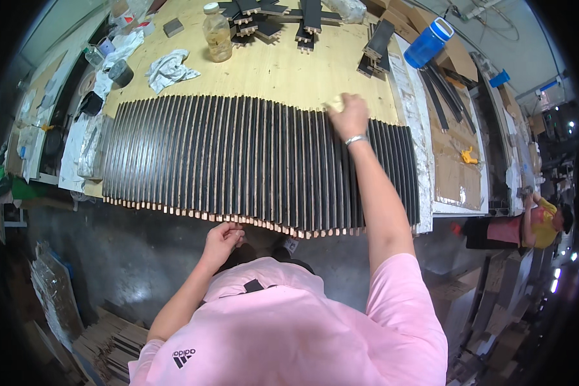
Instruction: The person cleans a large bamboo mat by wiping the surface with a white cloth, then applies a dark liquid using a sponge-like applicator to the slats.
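Plywood bench carries 1 row of black slats; my right hand clamps what looks like a rag against them, my left hand, loosely curled, steadies their near ends.

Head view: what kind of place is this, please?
Probably a small woodworking or finishing workshop. A long row of black-coated wooden strips lies on a plywood workbench, the right hand rubs them with a pad, and rags and a bottle stand nearby.
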`<state>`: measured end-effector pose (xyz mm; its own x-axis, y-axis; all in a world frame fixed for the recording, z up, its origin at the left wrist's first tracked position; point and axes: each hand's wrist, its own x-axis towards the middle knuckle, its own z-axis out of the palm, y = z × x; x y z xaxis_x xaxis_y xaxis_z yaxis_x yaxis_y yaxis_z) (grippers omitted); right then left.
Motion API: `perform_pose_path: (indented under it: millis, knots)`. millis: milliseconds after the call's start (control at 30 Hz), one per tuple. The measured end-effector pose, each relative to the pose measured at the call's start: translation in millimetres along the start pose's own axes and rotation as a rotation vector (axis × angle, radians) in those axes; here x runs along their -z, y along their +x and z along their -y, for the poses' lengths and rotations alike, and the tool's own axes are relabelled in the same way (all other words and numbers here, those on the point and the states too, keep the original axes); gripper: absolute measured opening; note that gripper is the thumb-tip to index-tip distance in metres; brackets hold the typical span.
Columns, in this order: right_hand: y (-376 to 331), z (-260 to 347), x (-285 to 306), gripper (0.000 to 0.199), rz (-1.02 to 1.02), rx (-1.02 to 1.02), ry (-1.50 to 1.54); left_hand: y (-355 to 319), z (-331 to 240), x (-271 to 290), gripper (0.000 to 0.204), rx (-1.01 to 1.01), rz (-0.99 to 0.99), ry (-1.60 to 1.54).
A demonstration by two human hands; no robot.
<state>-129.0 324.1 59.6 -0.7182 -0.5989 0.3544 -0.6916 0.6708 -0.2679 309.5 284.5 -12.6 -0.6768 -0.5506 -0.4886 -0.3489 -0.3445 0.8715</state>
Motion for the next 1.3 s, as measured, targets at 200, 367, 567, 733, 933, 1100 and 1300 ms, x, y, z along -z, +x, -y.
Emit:
perform_pose_path:
  millis: [200, 367, 567, 733, 933, 1100, 1300]
  knots:
    - [-33, 38, 8, 0.044, -0.007, 0.249, 0.191, -18, 20, 32, 0.017, 0.049, -0.088, -0.016]
    - [-26, 10, 15, 0.039, 0.031, 0.143, 0.065, -26, 39, 48, 0.015, 0.056, -0.135, 0.085]
    - [-18, -73, 25, 0.045, -0.13, -0.177, -0.092, -21, 49, 51, 0.013, -0.002, -0.204, 0.161]
    - [-56, 8, 28, 0.044, 0.071, 0.307, 0.224, -18, 56, 53, 0.013, -0.001, -0.176, 0.216]
    - [-18, -126, 53, 0.052, 0.012, -0.318, -0.214, -16, 52, 56, 0.013, -0.04, -0.212, 0.24]
    - [-39, -96, 42, 0.047, -0.073, -0.112, 0.044, -19, 59, 55, 0.014, -0.022, -0.205, 0.307]
    - [-38, -82, 48, 0.044, 0.045, 0.022, -0.056, -17, 57, 52, 0.013, -0.031, -0.213, 0.33]
